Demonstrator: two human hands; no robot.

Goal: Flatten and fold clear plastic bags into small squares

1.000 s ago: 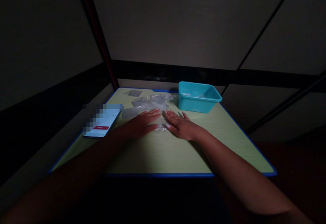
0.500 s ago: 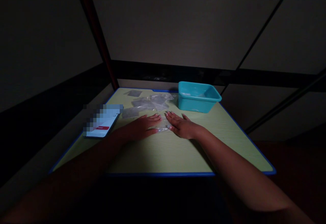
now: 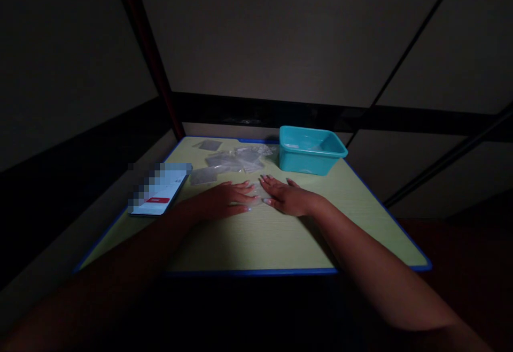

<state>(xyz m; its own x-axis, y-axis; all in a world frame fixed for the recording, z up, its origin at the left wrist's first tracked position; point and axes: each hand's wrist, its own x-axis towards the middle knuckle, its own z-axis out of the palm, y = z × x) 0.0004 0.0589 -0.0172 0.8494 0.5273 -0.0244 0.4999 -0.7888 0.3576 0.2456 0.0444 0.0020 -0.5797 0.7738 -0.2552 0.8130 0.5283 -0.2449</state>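
A clear plastic bag (image 3: 259, 194) lies flat on the table in the middle of the head view, partly covered by my fingers. My left hand (image 3: 224, 200) rests on its left side, palm down, with the fingers stretched out. From the right, my right hand (image 3: 286, 196) lies flat over the other side, fingers extended and thumb toward the left hand. Just beyond my hands is a loose pile of similar clear bags (image 3: 236, 159), with one separate bag (image 3: 204, 176) nearer on the left.
A turquoise plastic basket (image 3: 310, 163) stands at the back right of the yellowish, blue-edged table (image 3: 256, 245). On the left edge lies a phone or tablet (image 3: 160, 192) with a lit screen. More flat bags (image 3: 210, 145) lie at the back left. Walls border the table behind and left.
My left thumb and fingers have shifted slightly across the bag, and its raised near edge now looks flatter. My right hand stays nearly in place. The view has moved a little.
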